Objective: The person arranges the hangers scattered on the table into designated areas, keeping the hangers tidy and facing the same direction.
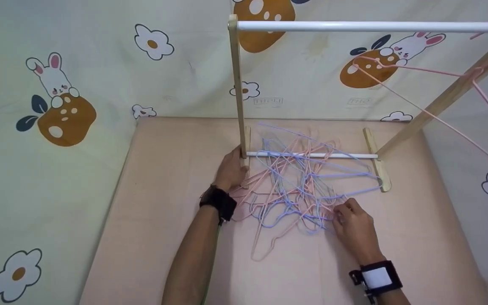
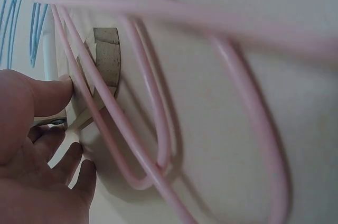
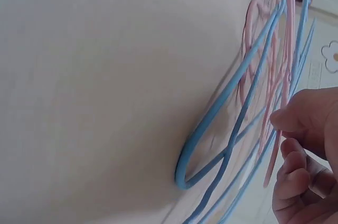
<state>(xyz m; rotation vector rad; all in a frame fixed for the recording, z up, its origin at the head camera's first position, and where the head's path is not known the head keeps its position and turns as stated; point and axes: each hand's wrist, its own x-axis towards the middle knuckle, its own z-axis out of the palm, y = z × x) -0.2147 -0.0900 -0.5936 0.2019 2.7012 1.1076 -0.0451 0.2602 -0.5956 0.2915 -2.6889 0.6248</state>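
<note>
A tangled pile of pink and blue wire hangers (image 1: 286, 210) lies around the lower bar (image 1: 354, 156) of a clothes rack. My left hand (image 1: 230, 169) grips the foot of the rack's left wooden post (image 1: 236, 84), thumb on one side and fingers on the other in the left wrist view. Pink hangers (image 2: 150, 76) pass close by that hand. At the pile's right edge is my right hand (image 1: 356, 231), its thumb and forefinger pinching a pink hanger (image 3: 273, 163). A bent blue hanger end (image 3: 184, 168) rests near it.
The rack's white top bar (image 1: 375, 27) spans above the pile. On the right, a pink hanger (image 1: 430, 70) hangs near the slanted wooden post (image 1: 439, 101), above the right foot (image 1: 381, 178). Patterned cloth (image 1: 100, 169) walls in the pinkish work surface (image 1: 159, 169).
</note>
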